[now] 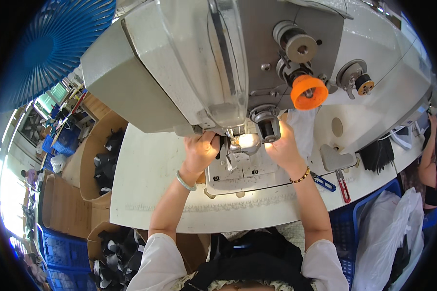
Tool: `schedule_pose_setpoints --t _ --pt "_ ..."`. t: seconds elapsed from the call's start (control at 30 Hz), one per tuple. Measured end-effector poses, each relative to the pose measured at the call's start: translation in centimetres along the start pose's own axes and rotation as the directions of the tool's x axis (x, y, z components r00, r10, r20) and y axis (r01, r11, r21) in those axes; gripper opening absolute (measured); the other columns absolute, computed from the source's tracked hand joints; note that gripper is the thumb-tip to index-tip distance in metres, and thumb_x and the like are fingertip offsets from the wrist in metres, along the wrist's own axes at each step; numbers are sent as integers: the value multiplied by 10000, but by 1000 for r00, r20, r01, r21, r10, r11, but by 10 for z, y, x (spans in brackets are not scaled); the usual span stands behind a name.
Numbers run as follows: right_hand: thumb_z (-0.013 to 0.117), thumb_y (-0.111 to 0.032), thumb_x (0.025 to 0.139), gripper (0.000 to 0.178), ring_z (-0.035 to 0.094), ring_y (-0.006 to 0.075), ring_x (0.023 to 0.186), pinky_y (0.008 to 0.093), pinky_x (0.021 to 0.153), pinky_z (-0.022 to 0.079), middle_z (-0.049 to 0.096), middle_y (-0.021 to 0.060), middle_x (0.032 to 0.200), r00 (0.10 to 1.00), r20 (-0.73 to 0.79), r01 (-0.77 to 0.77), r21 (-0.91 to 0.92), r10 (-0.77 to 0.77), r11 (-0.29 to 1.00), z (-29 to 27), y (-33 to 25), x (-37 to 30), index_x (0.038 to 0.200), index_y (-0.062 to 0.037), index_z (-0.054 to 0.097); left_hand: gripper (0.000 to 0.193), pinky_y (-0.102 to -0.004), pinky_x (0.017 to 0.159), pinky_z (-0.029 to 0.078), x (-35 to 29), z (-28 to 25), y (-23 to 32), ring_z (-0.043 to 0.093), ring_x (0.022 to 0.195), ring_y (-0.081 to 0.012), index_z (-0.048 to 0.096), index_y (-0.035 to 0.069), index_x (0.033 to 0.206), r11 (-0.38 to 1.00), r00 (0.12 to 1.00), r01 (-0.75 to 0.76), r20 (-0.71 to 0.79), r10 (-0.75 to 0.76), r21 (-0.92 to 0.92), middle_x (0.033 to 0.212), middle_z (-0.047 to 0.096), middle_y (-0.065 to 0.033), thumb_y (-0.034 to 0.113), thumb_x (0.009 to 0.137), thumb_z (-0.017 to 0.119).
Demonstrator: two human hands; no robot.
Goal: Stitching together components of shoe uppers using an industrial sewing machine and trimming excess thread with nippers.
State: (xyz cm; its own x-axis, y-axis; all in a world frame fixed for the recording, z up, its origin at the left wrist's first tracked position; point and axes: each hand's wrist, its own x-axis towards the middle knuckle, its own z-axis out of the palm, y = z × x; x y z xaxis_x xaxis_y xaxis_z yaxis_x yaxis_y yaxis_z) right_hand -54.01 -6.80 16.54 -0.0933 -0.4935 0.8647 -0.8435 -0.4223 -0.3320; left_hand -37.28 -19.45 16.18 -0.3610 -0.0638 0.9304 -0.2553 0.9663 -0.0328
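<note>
A large grey-white sewing machine (296, 53) fills the upper middle, its lamp lighting the needle area (243, 140). Left of the needle, my left hand (200, 151) has its fingers curled in beside a small dark piece (222, 145). Whether that piece is in its grip is hidden. My right hand (284, 148) is on the other side of the needle, bent round behind a dark thread-tension dial (268, 127). Its fingertips are mostly covered, and what they hold cannot be made out. Below the needle lies the metal stitch plate (250, 174).
Thread snips with blue handles (324, 182) and a red-handled tool (343, 186) lie right of my right forearm. Black strips (377, 156) rest farther right. Cardboard boxes (65, 206) with dark shoe parts stand left; a blue crate (344, 228) is at lower right. Another person's arm (428, 155) shows at far right.
</note>
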Motion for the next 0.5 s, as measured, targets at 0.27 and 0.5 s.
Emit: schedule_pose_setpoints --t 0.27,0.5 --pt "605 51 599 284 566 260 765 330 612 465 524 117 945 998 35 -45 67 43 997 0 2 0 855 -70 607 187 -341 590 437 -3 -11 1 572 683 -240 618 43 737 999 996 -33 89 30 26 762 596 -64 -42 575 577" --pt "602 50 600 286 524 277 741 355 581 437 526 127 914 997 42 -63 -12 63 998 -3 8 -12 848 -92 598 339 -294 618 438 -9 -17 5 542 697 -179 624 58 904 979 974 -121 210 84 166 823 587 -18 -9 574 588"
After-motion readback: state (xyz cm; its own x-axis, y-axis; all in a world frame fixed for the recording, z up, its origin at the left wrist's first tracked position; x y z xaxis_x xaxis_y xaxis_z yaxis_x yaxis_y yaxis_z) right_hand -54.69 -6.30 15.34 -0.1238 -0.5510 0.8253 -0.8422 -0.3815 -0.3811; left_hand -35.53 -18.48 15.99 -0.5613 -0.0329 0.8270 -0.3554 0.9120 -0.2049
